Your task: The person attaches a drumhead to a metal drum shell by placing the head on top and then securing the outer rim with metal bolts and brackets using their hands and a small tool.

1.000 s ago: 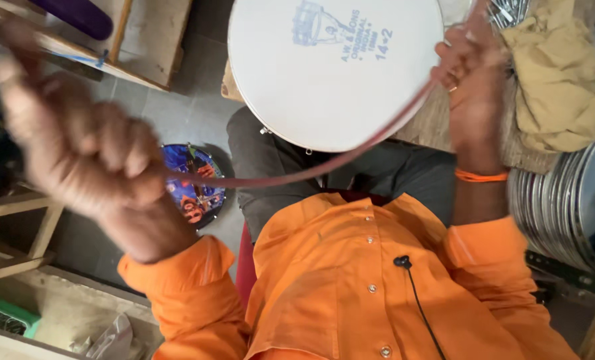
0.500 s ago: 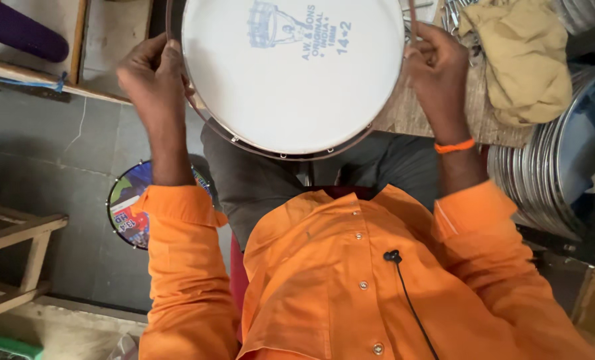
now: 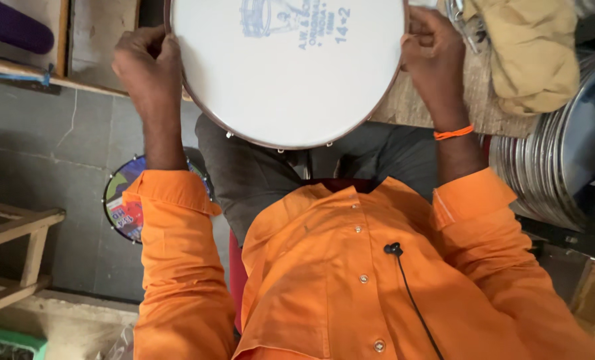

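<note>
1. Head view: the left hand [image 3: 147,67] curls over the drum [image 3: 285,70] at its left rim in the upper left of the frame, fingers folded and pressed against the hoop; the right hand [image 3: 434,50] clasps the opposite rim at upper right the same way, fingers bent around the edge.
2. Held between both hands, the drum fills the upper middle of the frame, above the person's lap, its top cut off by the frame edge.
3. Its flat white skin faces up toward the camera; being round, it has no long axis, and the blue print on the skin sits near the frame's top.
4. A thin dark reddish hoop rings the white skin, and small metal lugs peek out under the lower edge.
5. Dark grey trousers [image 3: 257,177] lie just below the drum, then the orange shirt [image 3: 351,280] with a small black clip microphone [image 3: 393,249] and its cord.
6. An orange thread band [image 3: 453,133] circles the right wrist.
7. Upper right: a tan cloth [image 3: 531,53] rests on a worn wooden surface [image 3: 411,107], beside a stack of shiny metal rings [image 3: 551,173].
8. At left, a colourful round disc [image 3: 125,207] lies on the grey floor, partly hidden by the left sleeve; a wooden frame [image 3: 17,247] stands at far left.
</note>
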